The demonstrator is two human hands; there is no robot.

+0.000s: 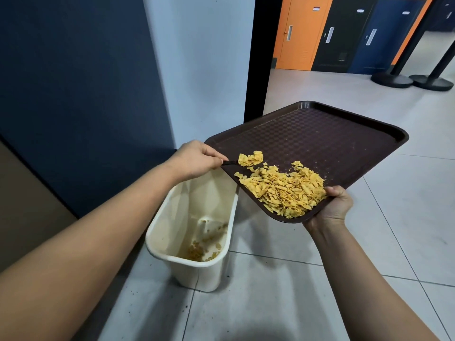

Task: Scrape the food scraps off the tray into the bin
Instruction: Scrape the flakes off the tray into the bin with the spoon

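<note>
Forearms: both reach in from the lower corners of the frame toward the centre.
Right hand: grips the near corner of the brown tray from below, thumb curled over the rim, holding it tilted down toward the left.
Left hand: pinches the handle of a small dark utensil, its far end buried under a clump of scraps.
Food scraps: yellow flaky pieces heaped at the tray's low near corner, touching the rim; the upper right of the tray is bare.
Bin: cream plastic, open, on the tiled floor at lower centre, a few scraps already at its bottom.
Step in hand, my judgement: sweeping the heap over the low left edge. Short strokes toward the bin, with more tilt, should serve.
Edges: the heap looks to sit right of the bin's mouth, so pieces may drop on the floor; shifting the tray left would help.
Room: wall just beyond the bin; open floor to the right.
</note>
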